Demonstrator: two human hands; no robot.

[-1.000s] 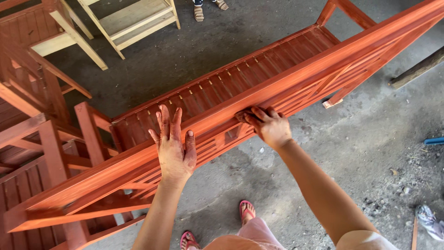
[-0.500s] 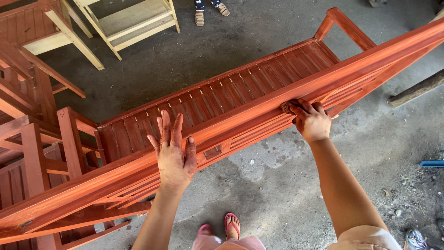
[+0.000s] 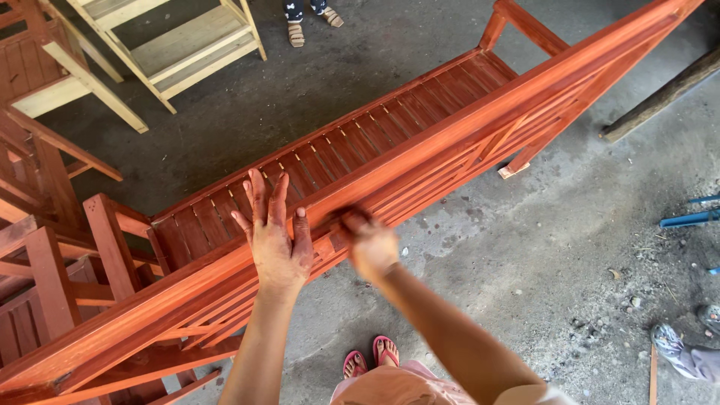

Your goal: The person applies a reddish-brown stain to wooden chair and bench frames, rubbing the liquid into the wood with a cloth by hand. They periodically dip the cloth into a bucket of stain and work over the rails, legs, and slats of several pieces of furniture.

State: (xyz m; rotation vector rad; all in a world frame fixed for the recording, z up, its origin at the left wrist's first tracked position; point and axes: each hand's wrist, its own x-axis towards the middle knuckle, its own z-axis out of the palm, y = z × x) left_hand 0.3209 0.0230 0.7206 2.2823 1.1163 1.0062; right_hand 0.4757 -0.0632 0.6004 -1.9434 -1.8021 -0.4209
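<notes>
The red bench (image 3: 420,142) runs long from 8 o'clock up to 2 o'clock. The left hand (image 3: 276,241) lies flat and open on its top rail, and the right hand (image 3: 370,244) is just beside it at 3 o'clock. That one's blurred, so I can't tell its grip.

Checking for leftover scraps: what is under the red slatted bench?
Under the red bench only bare grey concrete floor shows by the far leg. The seat and backrest cover the ground beneath them, so scraps there cannot be ruled out.
</notes>
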